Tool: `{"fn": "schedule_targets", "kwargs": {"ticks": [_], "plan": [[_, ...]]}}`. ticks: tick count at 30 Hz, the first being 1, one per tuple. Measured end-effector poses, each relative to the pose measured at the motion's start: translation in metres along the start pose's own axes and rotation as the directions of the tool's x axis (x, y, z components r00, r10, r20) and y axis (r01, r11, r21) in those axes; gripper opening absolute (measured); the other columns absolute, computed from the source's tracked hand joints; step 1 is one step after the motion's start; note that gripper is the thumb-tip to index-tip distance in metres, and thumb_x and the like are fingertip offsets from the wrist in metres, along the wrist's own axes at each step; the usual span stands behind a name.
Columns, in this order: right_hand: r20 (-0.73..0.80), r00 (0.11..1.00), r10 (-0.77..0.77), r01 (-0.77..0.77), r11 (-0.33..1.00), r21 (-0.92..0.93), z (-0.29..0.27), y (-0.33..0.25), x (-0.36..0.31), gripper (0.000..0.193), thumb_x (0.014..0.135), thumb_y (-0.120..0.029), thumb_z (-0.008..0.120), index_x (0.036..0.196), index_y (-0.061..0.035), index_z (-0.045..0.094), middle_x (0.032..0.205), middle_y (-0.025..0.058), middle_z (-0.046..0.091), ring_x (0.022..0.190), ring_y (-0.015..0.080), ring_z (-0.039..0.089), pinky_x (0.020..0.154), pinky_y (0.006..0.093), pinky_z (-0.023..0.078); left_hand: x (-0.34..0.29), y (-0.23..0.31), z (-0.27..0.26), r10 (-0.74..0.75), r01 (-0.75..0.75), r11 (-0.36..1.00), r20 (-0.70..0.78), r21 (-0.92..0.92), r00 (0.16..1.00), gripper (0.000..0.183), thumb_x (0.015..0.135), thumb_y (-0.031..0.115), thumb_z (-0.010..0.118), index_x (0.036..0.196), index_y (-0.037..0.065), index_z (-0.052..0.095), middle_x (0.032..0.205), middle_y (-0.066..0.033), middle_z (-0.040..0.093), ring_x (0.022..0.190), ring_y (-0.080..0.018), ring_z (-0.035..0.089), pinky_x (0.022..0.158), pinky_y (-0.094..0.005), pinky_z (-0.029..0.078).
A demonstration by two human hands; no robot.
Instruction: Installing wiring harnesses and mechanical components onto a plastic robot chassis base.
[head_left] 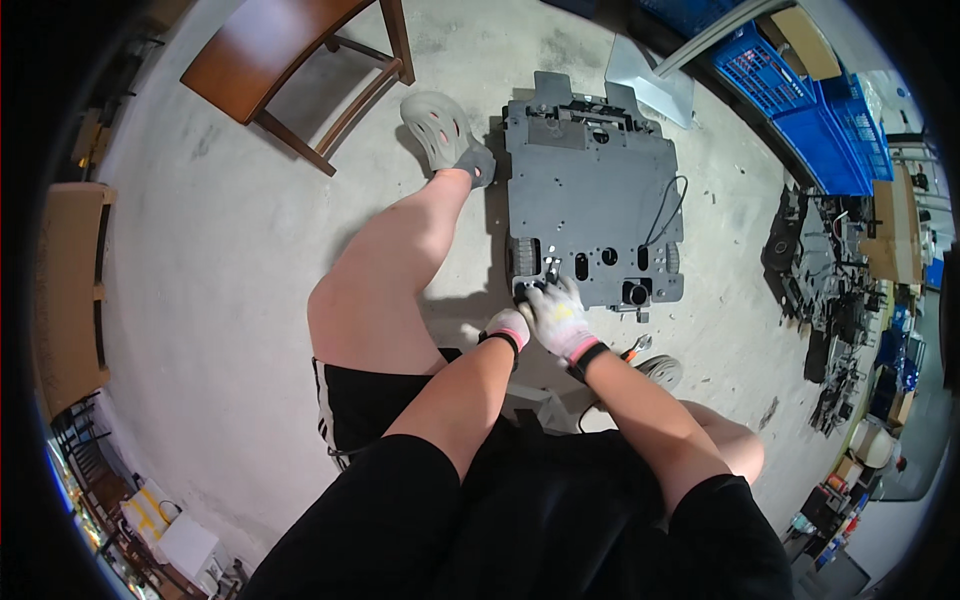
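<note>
A flat dark grey wheeled chassis [590, 200] lies on the floor in front of me, a thin black cable [664, 212] looped over its right side. My right hand [558, 318], in a white glove with a pink cuff, is closed at the chassis's near left corner, over a small black part. Its fingertips hide most of what they grip. Just above them is a small metal-and-black piece [552, 268]. My left hand [507, 325], gloved the same way, is held low against the same corner. Its fingers are largely hidden, and I cannot see what they touch.
Near my right forearm lie an orange-handled tool [637, 347] and a round grey wheel [660, 371]. A wooden chair [270, 60] stands at the far left. Blue crates [820, 130] and a heap of black parts [825, 290] line the right. My shod foot [440, 130] is beside the chassis.
</note>
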State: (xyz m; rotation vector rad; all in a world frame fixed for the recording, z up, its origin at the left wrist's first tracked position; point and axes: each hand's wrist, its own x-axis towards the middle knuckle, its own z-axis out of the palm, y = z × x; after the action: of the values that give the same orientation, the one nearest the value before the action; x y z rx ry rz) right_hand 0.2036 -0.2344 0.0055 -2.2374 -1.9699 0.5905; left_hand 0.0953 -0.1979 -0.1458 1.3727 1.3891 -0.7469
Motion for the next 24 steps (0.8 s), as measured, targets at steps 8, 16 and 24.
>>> {"fn": "schedule_targets", "kwargs": {"ticks": [8,16,24], "plan": [[-0.23,0.897,0.377,-0.375,0.925,0.053,-0.006,0.086,-0.003,0.034,0.099,-0.031,0.06,0.121,-0.0048,0.056,0.11,0.0146,0.073,0.112,0.0341,0.066,0.114,0.0554,0.031,-0.01,0.004,-0.01,-0.008,0.01,0.993,0.017,-0.117,1.0,0.079,0.098,0.069,0.046,0.152,0.012,0.042,0.139,-0.0245,0.062,0.129,-0.0425,0.059,0.109,-0.0559,0.045],[-0.186,0.849,0.494,-0.461,0.866,0.195,0.0,0.012,0.094,0.055,0.099,-0.032,0.056,0.145,-0.0048,0.045,0.108,0.0236,0.073,0.104,0.0402,0.07,0.106,0.0579,0.038,-0.037,0.007,-0.026,0.025,-0.023,0.999,0.053,-0.032,0.998,0.066,0.103,0.063,0.037,0.13,0.011,0.068,0.142,-0.0173,0.062,0.128,-0.0391,0.061,0.107,-0.0497,0.047],[-0.031,0.999,-0.028,0.028,1.0,0.007,0.008,0.002,0.004,0.038,0.1,-0.043,0.057,0.093,-0.012,0.078,0.107,0.006,0.075,0.121,0.0199,0.063,0.122,0.0556,0.023,0.017,-0.011,0.008,0.237,-0.234,0.939,0.018,0.253,0.971,0.049,0.105,0.038,0.039,0.137,0.01,0.063,0.146,-0.0186,0.059,0.137,-0.034,0.056,0.111,-0.046,0.047]]}}
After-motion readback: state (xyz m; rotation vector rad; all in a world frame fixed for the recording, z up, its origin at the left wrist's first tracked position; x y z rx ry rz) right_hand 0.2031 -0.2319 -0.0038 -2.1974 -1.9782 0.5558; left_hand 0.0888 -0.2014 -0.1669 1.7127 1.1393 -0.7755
